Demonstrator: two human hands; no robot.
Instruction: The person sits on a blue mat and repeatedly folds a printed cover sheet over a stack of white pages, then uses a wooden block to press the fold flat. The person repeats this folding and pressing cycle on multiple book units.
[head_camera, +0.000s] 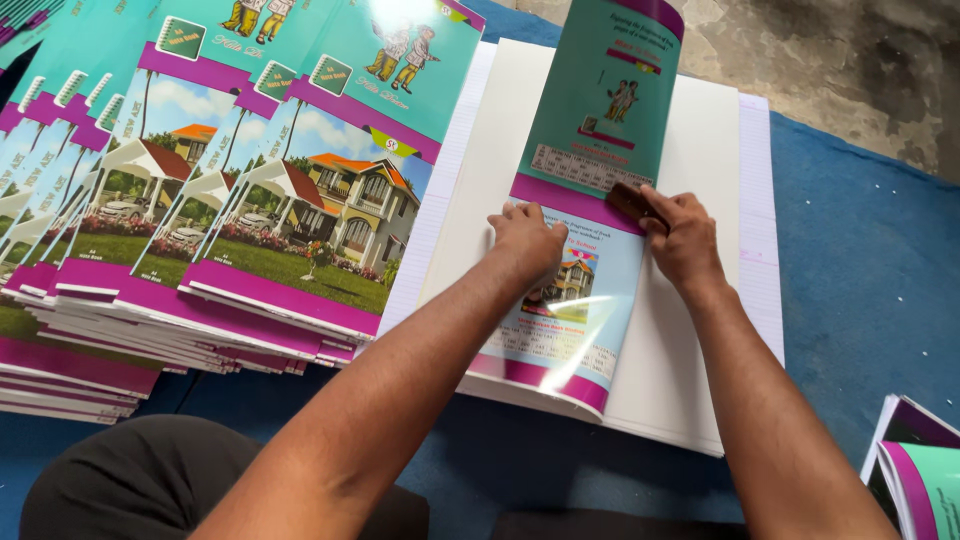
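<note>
A glossy notebook cover (600, 110), teal and magenta with a house picture, lies over a thick stack of white ruled paper (700, 250). Its far half curls upward. My left hand (528, 240) presses flat on the cover near its middle, fingers together. My right hand (680, 235) grips a small dark brown block (630, 203) and holds it against the cover at the magenta band, just right of my left hand.
A fanned pile of finished notebooks (250, 200) with the same house covers fills the left side. Blue cloth (860, 270) covers the floor under everything. More covers (920, 470) lie at the lower right. Bare concrete (830, 50) shows at the top right.
</note>
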